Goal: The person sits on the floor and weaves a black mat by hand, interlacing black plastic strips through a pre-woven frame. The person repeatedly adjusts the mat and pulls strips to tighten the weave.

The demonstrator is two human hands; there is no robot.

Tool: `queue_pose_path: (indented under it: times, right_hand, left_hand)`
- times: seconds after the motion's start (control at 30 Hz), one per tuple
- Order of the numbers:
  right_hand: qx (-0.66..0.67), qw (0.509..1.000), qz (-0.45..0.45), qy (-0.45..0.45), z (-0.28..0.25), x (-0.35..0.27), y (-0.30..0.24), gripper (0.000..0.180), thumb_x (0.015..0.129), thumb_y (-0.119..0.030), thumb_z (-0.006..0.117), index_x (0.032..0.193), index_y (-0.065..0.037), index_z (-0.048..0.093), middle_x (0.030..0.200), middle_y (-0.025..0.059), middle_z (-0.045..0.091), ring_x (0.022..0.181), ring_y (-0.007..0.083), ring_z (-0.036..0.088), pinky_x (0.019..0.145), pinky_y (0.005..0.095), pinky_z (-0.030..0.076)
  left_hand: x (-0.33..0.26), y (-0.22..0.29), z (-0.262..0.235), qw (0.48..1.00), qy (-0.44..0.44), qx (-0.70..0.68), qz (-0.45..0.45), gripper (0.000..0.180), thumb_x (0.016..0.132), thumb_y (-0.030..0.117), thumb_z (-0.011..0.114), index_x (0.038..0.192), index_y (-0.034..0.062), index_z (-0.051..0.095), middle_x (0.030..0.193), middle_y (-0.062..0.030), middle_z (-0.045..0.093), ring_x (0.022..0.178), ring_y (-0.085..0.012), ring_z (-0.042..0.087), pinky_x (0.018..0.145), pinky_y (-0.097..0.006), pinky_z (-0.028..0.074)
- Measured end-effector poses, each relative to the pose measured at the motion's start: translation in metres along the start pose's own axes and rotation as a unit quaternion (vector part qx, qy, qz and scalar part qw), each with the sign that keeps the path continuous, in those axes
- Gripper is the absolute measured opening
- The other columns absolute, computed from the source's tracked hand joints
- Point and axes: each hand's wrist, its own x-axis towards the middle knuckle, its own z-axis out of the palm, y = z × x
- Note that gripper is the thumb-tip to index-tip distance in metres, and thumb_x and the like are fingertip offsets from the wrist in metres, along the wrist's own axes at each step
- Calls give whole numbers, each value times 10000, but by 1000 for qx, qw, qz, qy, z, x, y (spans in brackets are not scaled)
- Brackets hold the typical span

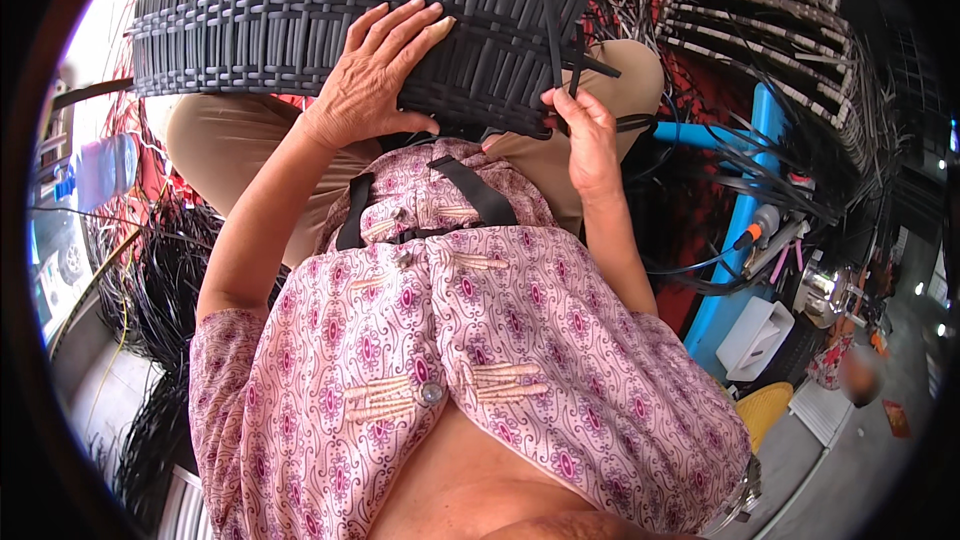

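Note:
Across my lap lies a curved woven panel (240, 15) of black flat strips, tightly set upright with a few cross rows. My left hand (365, 80) rests on its middle, fingers stretched out over the weave and thumb near its lower edge. A pale cover sits on one of its fingertips. At the panel's right end, my right hand (590, 135) has its thumb and fingers pinched together on a thin black weaving strip (553, 35). That strip runs upward along the panel's end. The exact pinch point is partly hidden by the fingers.
Bundles of loose black strips (170, 290) hang at the left. Another woven piece (760, 35) in dark and pale tones lies at the upper right. A blue frame (735, 240) stands to my right, with a white plastic container (755, 338) beside it. Farther right is another person (850, 370).

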Motion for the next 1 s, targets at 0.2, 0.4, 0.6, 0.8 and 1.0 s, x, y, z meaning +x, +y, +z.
queue_pose_path:
  times: [0.2, 0.4, 0.6, 0.8, 1.0]
  right_hand:
    - [-222, 972, -70, -19, -14, -21, -57, 243, 1041, -209, 632, 1117, 6, 717, 995, 52, 739, 880, 86, 645, 771, 230, 467]
    - [-214, 961, 39, -171, 4, -53, -79, 266, 1055, -275, 617, 967, -47, 722, 794, -7, 699, 702, 46, 595, 634, 208, 441]
    - [-191, 962, 89, -172, 5, -64, -61, 302, 1053, -271, 602, 1037, 1, 731, 838, 35, 720, 732, 88, 635, 674, 231, 467]
    - [-167, 970, 100, -142, -15, -56, -38, 373, 1030, -292, 600, 1072, 45, 754, 979, 100, 772, 854, 140, 703, 820, 283, 535]
    - [-185, 960, 113, -179, 16, -67, -41, 369, 1040, -296, 579, 1036, 24, 763, 879, 51, 744, 799, 106, 665, 757, 269, 529]
  left_hand:
    - [1, 5, -5, 993, 85, -78, -28, 665, 957, 468, 669, 1479, 71, 558, 1381, -121, 613, 1320, -300, 542, 1128, -438, 382]
    - [20, 55, -8, 750, 115, -606, -241, 445, 1077, 289, 613, 1452, 52, 582, 1094, -47, 688, 826, -81, 631, 786, -244, 529]
    - [1, 56, -12, 734, 57, -618, -275, 217, 1051, 163, 650, 1208, 52, 751, 809, 68, 656, 713, -3, 587, 628, -169, 431]
    - [-16, 84, -29, 662, -37, -718, -213, 202, 961, -60, 676, 1150, -8, 724, 992, -41, 745, 906, -116, 728, 847, -270, 603]
    - [-10, 102, -29, 844, 15, -511, -165, 246, 906, -78, 705, 1137, 4, 725, 1007, -40, 755, 925, -115, 716, 871, -276, 573]
